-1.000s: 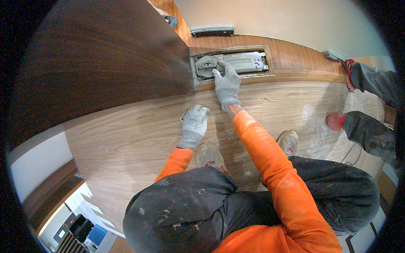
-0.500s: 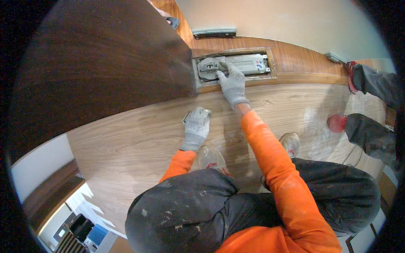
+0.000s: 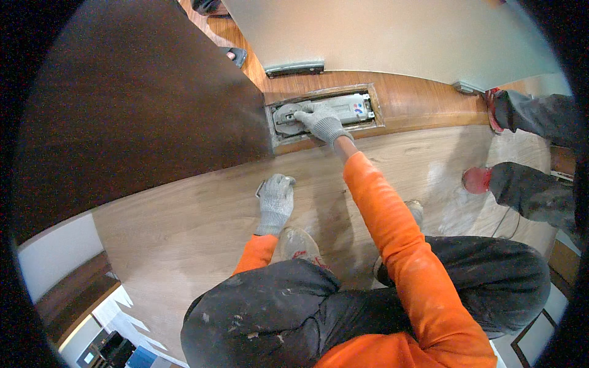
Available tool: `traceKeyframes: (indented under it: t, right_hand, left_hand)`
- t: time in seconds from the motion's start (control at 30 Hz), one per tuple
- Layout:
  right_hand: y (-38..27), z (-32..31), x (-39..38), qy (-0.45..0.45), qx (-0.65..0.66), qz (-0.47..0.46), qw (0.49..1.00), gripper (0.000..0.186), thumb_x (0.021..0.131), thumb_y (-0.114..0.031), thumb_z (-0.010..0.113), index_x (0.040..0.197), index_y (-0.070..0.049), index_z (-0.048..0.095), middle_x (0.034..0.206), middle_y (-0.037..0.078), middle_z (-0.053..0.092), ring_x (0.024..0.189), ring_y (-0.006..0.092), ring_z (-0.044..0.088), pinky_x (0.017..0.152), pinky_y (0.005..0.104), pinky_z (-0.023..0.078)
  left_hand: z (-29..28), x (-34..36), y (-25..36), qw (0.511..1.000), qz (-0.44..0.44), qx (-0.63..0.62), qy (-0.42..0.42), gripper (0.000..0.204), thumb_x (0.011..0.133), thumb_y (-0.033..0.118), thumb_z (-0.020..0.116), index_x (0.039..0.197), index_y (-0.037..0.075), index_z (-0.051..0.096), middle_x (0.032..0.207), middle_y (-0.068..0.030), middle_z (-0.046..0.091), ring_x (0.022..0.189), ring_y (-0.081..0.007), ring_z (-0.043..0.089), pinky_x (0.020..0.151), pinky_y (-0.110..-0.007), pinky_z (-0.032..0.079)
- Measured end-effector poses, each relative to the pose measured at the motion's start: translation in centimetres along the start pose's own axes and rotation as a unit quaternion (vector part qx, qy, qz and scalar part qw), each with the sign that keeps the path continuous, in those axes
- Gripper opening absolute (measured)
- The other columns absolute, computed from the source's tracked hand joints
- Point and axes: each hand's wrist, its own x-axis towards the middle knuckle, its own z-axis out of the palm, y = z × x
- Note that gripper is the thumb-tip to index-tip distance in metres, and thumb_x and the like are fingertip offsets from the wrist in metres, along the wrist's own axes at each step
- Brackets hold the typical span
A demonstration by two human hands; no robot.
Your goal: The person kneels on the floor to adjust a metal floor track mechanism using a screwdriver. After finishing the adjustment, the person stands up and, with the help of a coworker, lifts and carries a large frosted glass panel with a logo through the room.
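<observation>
A grey metal floor spring, a long box with a rounded end and a colored sticker, lies in a rectangular recess cut in the floor. My right hand, in a grey knit glove, reaches onto its rounded end. The fingers are bent together around the spindle area; their tips hide part of it. My left hand, gloved alike, is closed over the pale wood-look floor. A thin metallic edge sticks out beside its fingers; the rest of what it holds is hidden.
A dark brown door panel stands at the recess's left end. Beyond is a frosted glass panel with a dark metal fitting at its lower edge. Another person's legs and red shoe are at the right, near a thin cable.
My right hand has shifted left along the floor spring, its fingers now closer together over the rounded end. The left hand stays closed low over the floor. The whole view has tilted slightly.
</observation>
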Motion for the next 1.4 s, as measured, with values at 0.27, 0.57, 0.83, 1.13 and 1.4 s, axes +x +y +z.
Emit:
traceKeyframes:
  t: [0.27,0.57,0.83,1.13,1.4]
  right_hand:
    - [-1.0,-1.8,0.8,-0.042,-0.006,0.031,0.999,0.047,0.087,-0.050,0.058,0.114,-0.016,0.077,0.109,0.016,0.074,0.105,0.0363,0.068,0.094,0.0451,0.052]
    - [0.8,-2.1,1.3,0.055,0.048,-0.131,0.989,0.037,0.089,-0.033,0.057,0.099,-0.003,0.075,0.103,0.021,0.072,0.100,0.0378,0.068,0.091,0.0443,0.052]
    - [0.7,-3.0,-1.2,-0.029,0.012,-0.144,0.989,0.042,0.087,-0.021,0.067,0.125,-0.005,0.065,0.116,0.019,0.070,0.112,0.0340,0.066,0.099,0.0403,0.051]
    - [0.0,-1.8,-2.1,0.017,-0.086,-0.157,0.984,0.045,0.084,-0.028,0.073,0.122,-0.005,0.066,0.110,0.019,0.071,0.106,0.0354,0.068,0.095,0.0442,0.052]
    - [-0.1,1.3,-3.1,0.147,-0.077,-0.124,0.978,0.036,0.087,-0.029,0.070,0.117,-0.008,0.067,0.102,0.020,0.071,0.098,0.0402,0.068,0.088,0.0493,0.053]
  left_hand:
    - [-0.1,0.0,0.0,1.000,0.009,-0.003,0.007,0.020,0.080,0.008,0.067,0.098,0.016,0.067,0.097,-0.0082,0.063,0.092,-0.0305,0.063,0.079,-0.045,0.048]
    - [0.2,-0.2,0.2,0.999,0.005,0.025,0.037,0.012,0.084,0.012,0.069,0.095,0.016,0.068,0.094,-0.0065,0.064,0.089,-0.0299,0.064,0.078,-0.044,0.049]
    - [0.5,-0.2,0.1,0.999,-0.013,0.013,0.033,0.010,0.085,0.014,0.070,0.095,0.018,0.069,0.094,-0.0052,0.065,0.089,-0.0290,0.065,0.080,-0.043,0.050]
    - [0.6,-0.3,0.2,0.999,-0.009,0.026,0.040,0.010,0.085,0.014,0.069,0.095,0.018,0.069,0.096,-0.0048,0.064,0.090,-0.0285,0.065,0.079,-0.044,0.050]
    - [0.6,-0.3,0.2,0.999,-0.007,0.029,0.042,0.012,0.085,0.014,0.069,0.096,0.018,0.069,0.095,-0.0059,0.063,0.089,-0.0296,0.065,0.078,-0.044,0.050]
